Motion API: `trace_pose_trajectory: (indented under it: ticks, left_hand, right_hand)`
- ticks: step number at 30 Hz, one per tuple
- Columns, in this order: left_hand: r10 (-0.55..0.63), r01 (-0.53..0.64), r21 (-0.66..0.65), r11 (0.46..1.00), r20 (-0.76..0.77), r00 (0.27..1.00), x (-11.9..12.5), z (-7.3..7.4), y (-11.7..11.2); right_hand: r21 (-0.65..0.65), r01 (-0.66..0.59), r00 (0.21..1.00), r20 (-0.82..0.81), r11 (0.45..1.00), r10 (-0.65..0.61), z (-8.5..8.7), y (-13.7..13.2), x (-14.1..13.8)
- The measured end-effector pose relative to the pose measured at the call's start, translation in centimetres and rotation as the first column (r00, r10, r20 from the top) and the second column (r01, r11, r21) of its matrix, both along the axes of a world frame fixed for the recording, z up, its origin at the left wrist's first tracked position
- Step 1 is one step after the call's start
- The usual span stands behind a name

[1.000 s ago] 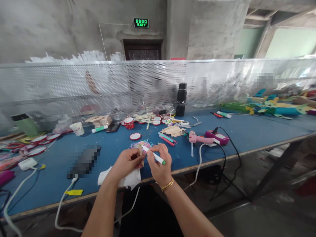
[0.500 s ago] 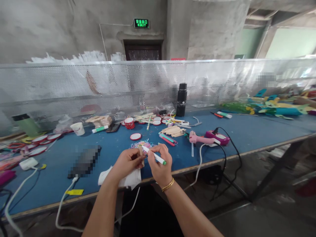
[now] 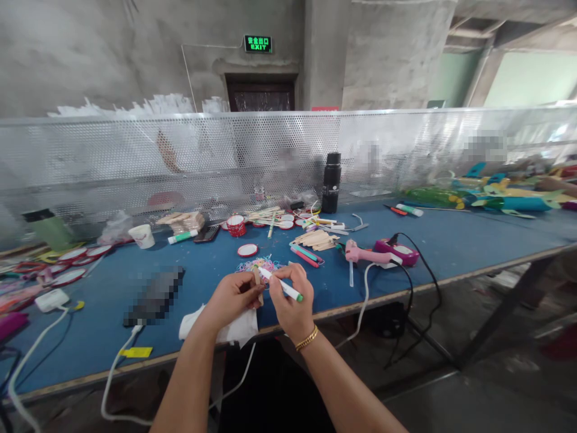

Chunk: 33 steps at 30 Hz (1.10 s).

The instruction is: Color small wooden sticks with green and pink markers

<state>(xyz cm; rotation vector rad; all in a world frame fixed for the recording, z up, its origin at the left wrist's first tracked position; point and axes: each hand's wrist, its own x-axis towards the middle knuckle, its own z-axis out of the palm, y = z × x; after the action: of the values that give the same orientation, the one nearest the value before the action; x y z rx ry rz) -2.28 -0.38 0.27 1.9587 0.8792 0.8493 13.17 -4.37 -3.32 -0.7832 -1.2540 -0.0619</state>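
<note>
My left hand (image 3: 237,299) pinches a wooden craft stick (image 3: 258,281) held upright near the table's front edge. In my right hand (image 3: 294,300) is a white marker (image 3: 287,288) with a green end, its tip at the upper part of the stick. Whether the tip touches the wood I cannot tell. Just behind both hands lies a pile of small coloured rubber bands (image 3: 271,264). A white tissue (image 3: 244,328) lies under my left hand and wrist.
A pink glue gun (image 3: 367,255) with cables lies right of my hands. Behind are craft sticks (image 3: 317,239), pens (image 3: 305,255), a red-rimmed disc (image 3: 247,249) and a black bottle (image 3: 332,183). A phone (image 3: 155,296) on a cable lies left. A perforated metal screen (image 3: 279,138) bounds the back.
My hands, the stick and the marker stay almost where they were. At the far right, a person's arm now shows beyond the coloured bottles.
</note>
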Motion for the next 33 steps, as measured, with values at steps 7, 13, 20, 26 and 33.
trace_pose_trajectory:
  ticks: [7,13,20,26,33]
  left_hand:
    - [0.0,0.0,0.018,1.0,-0.007,1.0,-0.04,0.03,-0.02]
    - [-0.017,0.017,0.002,1.0,0.002,1.0,-0.05,0.1,-0.03]
    - [-0.008,0.008,0.007,1.0,-0.003,1.0,-0.03,0.05,-0.03]
    - [-0.011,0.011,0.02,1.0,-0.006,1.0,-0.02,0.15,-0.16]
    - [-0.006,0.007,0.025,1.0,-0.01,1.0,-0.09,0.02,-0.05]
  right_hand:
    - [0.001,-0.001,1.0,0.002,1.0,0.001,0.01,0.06,-0.04]
    - [0.005,-0.016,1.0,0.0,1.0,0.016,-0.03,0.1,-0.03]
    - [0.008,-0.009,1.0,0.003,1.0,0.009,-0.05,0.12,-0.02]
    - [-0.006,-0.002,1.0,0.014,1.0,0.002,0.13,0.0,-0.04]
    - [-0.007,-0.009,1.0,0.006,1.0,0.009,0.17,-0.03,-0.03]
